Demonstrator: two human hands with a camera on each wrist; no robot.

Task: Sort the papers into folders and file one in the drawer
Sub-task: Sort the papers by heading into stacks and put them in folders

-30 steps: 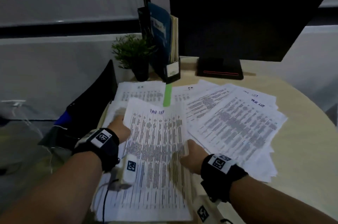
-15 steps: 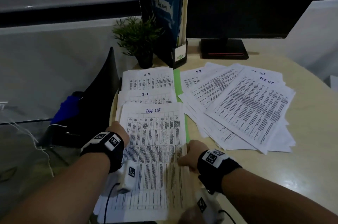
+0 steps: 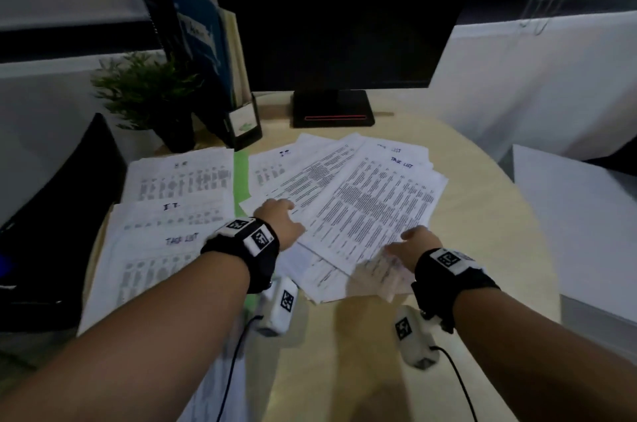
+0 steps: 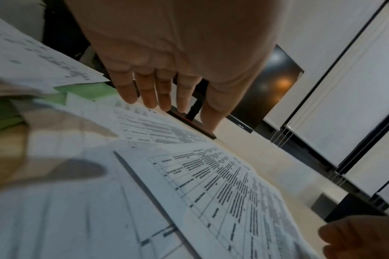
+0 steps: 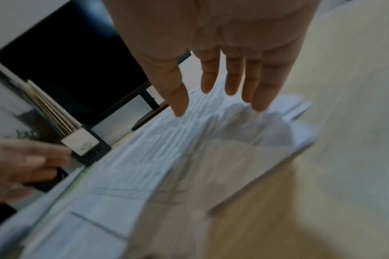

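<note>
A fanned pile of printed sheets lies in the middle of the round table. To its left, sorted sheets headed HR, IT and Task List overlap on a green folder. My left hand hovers with straight fingers over the fanned pile's left edge. My right hand hangs over the pile's near right corner, its fingers spread and empty. Neither hand holds a sheet.
A black file holder with blue folders and a small potted plant stand at the back left. A dark monitor on its stand fills the back. A black chair back sits left of the table.
Both hands have let go of the Task List sheet, which now lies on the left stack. They have moved right, over the fanned pile.
</note>
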